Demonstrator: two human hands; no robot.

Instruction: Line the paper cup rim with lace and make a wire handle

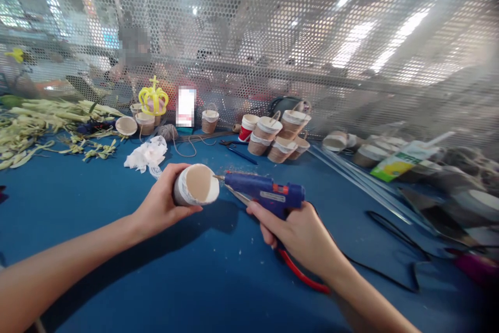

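Note:
My left hand [163, 199] is wrapped around a paper cup [196, 186] with a white cloth-like rim. The cup lies tilted, its open mouth facing me and a little to the right. My right hand [294, 229] grips a blue hot glue gun [265, 190]. The gun's nozzle tip is at the right edge of the cup's rim; whether it touches cannot be made out. Below the gun runs a tool with a metal end and a red handle [302, 272], partly hidden by my right hand; I cannot tell if it is held too.
Covered cups [268, 128], some with handles, are stacked at the back. Crumpled white material [146, 154], grey yarn [168, 132] and pale dried husks [50, 117] lie to the left. Clear glue sticks [358, 182], a black cord [393, 234] and a drink carton [401, 161] are at right. A perforated metal screen [249, 37] stands behind.

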